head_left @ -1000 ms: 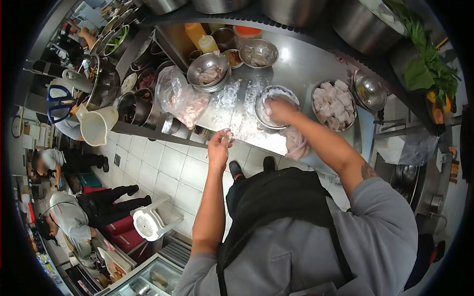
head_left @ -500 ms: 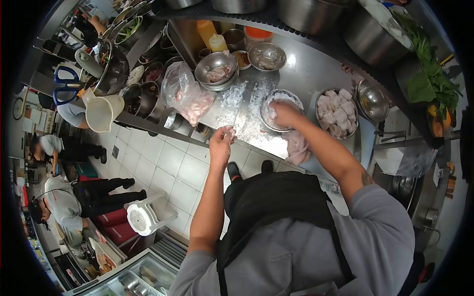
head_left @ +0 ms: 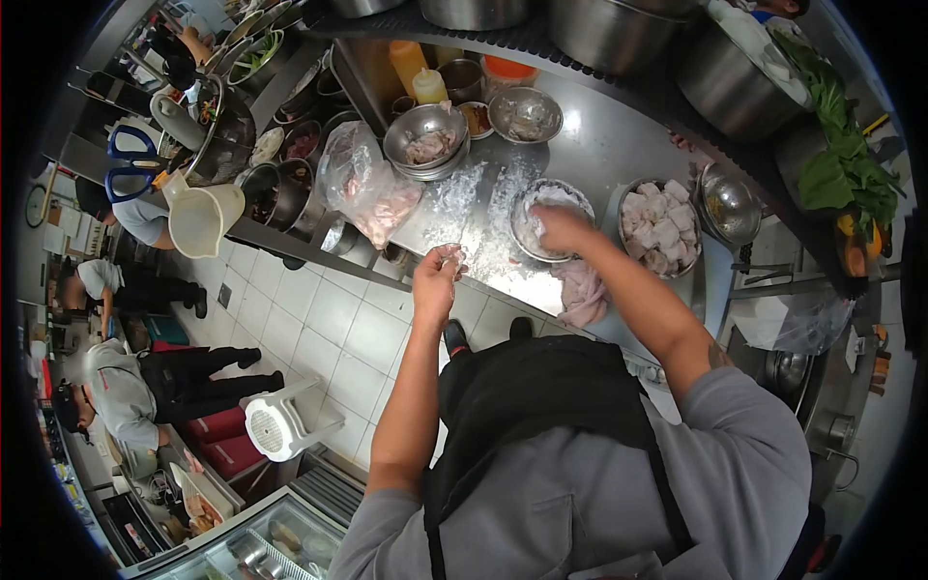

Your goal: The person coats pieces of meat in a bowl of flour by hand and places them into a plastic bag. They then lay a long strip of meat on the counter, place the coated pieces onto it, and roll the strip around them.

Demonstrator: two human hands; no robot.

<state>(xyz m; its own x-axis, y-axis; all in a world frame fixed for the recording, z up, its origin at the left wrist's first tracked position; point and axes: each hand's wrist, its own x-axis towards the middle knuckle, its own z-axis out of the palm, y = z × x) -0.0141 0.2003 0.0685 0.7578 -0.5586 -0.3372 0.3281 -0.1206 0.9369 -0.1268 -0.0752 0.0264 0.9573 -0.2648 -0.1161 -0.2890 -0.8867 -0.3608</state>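
Observation:
My right hand [head_left: 563,230] reaches into a metal bowl [head_left: 521,244] of white powder, its fingers bent down into the powder and partly hidden. My left hand [head_left: 436,275] is raised off the counter's front edge, fingers curled together; whatever they hold, if anything, is too small to name. To the right stands a bowl of pale, powder-coated chunks [head_left: 659,224]. A pinkish crumpled cloth [head_left: 583,293] lies at the edge below the powder bowl. On the left are a clear plastic bag of raw meat [head_left: 372,193] and stacked bowls [head_left: 433,170] with raw meat pieces on top.
Loose white powder covers part of the steel counter [head_left: 590,155]. Behind are an empty-looking bowl [head_left: 525,114] and squeeze bottles [head_left: 427,85]. A shelf with large pots [head_left: 619,37] overhangs the back. A white stool [head_left: 275,427] and a co-worker [head_left: 130,396] are at the left.
Both hands stay almost where they were, the right one still in the powder bowl. The view has shifted slightly.

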